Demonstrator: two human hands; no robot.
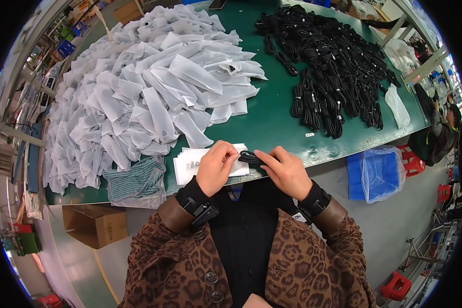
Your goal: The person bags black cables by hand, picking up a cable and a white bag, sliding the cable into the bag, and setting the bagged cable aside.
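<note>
My right hand (286, 171) grips a coiled black cable (250, 157) by its right end, near the front edge of the table. The cable's left end meets the mouth of a white plastic bag at the top of a small stack of flat bags (186, 163). My left hand (216, 168) pinches the edge of that bag, thumb and fingers together. Whether the cable's tip is inside the bag I cannot tell. Black bands circle both my wrists.
A big heap of filled whitish bags (138, 82) covers the left of the green table (272, 102). Bundled black cables (333, 66) pile up at the right. Striped gloves (136, 179) lie at the front left. Below stand a cardboard box (96, 226) and a lined blue bin (376, 174).
</note>
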